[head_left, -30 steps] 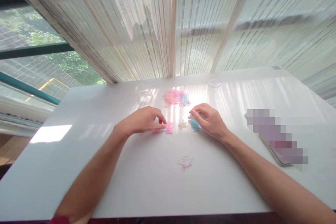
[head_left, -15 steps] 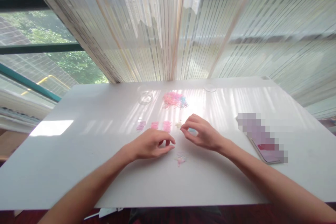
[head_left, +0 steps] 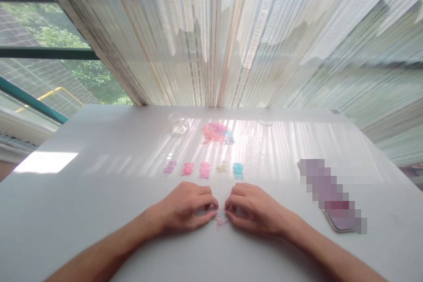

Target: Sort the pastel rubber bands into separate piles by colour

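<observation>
My left hand (head_left: 190,207) rests low over the table, its thumb and index fingertips brought together at the left edge of a small mixed pile (head_left: 220,219) of thin pale pink and whitish loops. My right hand (head_left: 251,208) faces it from the right, also pinched, with its fingertips at the pile's other edge. Whatever sits between the fingertips is too small to make out. Beyond the hands lies a row of sorted loops, paper clips or little bands: purple (head_left: 170,167), pink (head_left: 187,168), brighter pink (head_left: 205,170), pale yellow (head_left: 221,167) and blue (head_left: 238,170).
A larger tangled heap of coloured loops (head_left: 216,134) lies farther back on the white table (head_left: 109,211). Left of it is a clear round container (head_left: 179,127), and a clear round lid (head_left: 265,122) lies to the right. A phone (head_left: 340,222), partly pixelated, rests at right. Strip curtains (head_left: 205,53) hang behind.
My right hand has come back from the yellow group to the small pile nearest me. My left hand has closed its fingertips and now meets the pile from the left. The view has shifted slightly.
</observation>
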### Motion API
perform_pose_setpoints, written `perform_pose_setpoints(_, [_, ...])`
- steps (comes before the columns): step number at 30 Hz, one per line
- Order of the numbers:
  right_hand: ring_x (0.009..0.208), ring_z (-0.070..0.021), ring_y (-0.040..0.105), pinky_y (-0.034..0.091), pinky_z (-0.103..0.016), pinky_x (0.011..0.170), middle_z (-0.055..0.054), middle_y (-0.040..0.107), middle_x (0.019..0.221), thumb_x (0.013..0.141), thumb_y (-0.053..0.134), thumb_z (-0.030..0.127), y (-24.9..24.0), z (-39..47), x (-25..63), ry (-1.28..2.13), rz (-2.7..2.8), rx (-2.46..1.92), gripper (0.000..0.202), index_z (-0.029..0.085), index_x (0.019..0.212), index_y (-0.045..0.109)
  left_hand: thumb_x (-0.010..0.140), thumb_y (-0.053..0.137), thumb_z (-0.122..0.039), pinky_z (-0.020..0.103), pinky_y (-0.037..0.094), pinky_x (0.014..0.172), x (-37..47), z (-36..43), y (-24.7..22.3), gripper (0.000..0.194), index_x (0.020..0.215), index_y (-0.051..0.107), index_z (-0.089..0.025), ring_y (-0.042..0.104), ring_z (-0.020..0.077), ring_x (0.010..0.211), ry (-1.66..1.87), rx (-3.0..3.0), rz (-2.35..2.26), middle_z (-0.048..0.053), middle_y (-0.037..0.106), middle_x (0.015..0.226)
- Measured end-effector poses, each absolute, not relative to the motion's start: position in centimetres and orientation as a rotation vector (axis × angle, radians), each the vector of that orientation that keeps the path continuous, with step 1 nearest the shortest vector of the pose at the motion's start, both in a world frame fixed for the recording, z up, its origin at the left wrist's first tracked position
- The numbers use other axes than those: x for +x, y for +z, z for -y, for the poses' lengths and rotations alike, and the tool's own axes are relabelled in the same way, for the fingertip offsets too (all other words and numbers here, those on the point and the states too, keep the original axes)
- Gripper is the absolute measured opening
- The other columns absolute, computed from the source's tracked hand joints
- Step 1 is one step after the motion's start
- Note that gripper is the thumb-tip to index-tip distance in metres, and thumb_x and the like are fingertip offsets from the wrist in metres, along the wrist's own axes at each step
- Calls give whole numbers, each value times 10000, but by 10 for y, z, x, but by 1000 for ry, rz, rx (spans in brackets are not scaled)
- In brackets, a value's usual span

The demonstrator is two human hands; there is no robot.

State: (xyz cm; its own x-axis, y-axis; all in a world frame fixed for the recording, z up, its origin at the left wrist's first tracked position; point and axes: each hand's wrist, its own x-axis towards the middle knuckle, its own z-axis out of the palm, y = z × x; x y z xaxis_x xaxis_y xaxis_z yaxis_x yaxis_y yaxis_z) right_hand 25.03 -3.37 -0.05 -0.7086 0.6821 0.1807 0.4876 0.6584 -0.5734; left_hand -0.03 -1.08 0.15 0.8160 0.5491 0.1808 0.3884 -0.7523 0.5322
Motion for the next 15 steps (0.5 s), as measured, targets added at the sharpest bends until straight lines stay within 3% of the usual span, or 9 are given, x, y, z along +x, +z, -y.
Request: perform_pose_setpoints(15, [691, -146, 574, 453, -248, 640, -17, 649, 752, 855, 599, 146, -5, 34, 246, 887, 2272, -992, 90, 196, 830, 670, 949, 592, -230, 251, 402, 594, -1, 10, 0, 133, 1002, 713, -219, 625, 124, 637, 467, 2527, -726, 7, 730, 813])
